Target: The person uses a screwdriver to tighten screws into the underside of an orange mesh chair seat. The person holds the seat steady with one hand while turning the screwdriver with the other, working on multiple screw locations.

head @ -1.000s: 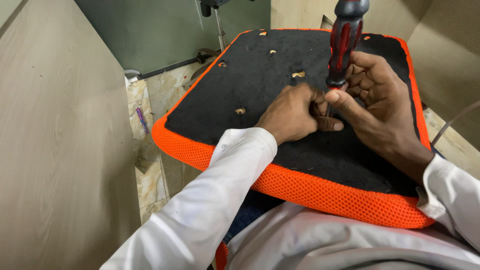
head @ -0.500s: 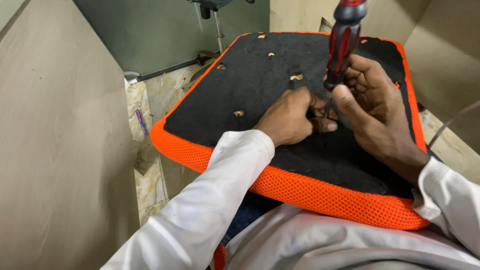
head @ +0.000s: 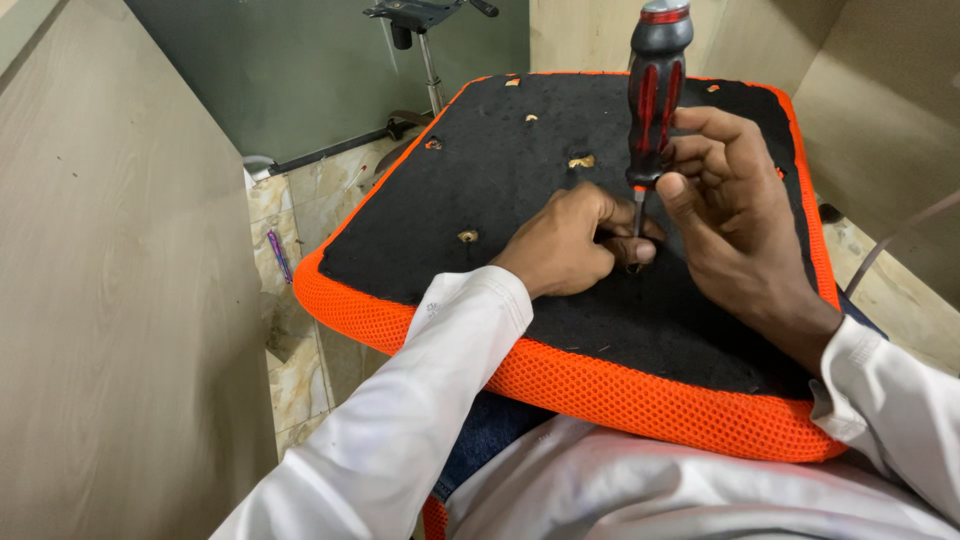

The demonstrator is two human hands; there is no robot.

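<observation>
This looks like a small furniture assembly or repair workshop. An upturned orange mesh seat cushion point(head: 600, 390) with a black underside lies under both hands, brass screw inserts point(head: 467, 236) showing just left of them. Beyond the hands stands a chair gas-lift mechanism point(head: 425, 40). Plain laminate panels point(head: 110, 300) wall the left side, over worn marble floor tiles point(head: 295, 370).

Wall panel: a pale wood-grain board point(head: 110, 300) is seen at left.
Floor: beige marble tiles point(head: 300, 370) are laid beside it.
Pen: a purple one point(head: 279, 256) is left on the tiles.
Chair mechanism: a black metal mount point(head: 425, 14) is propped upright on its post at the back.
</observation>
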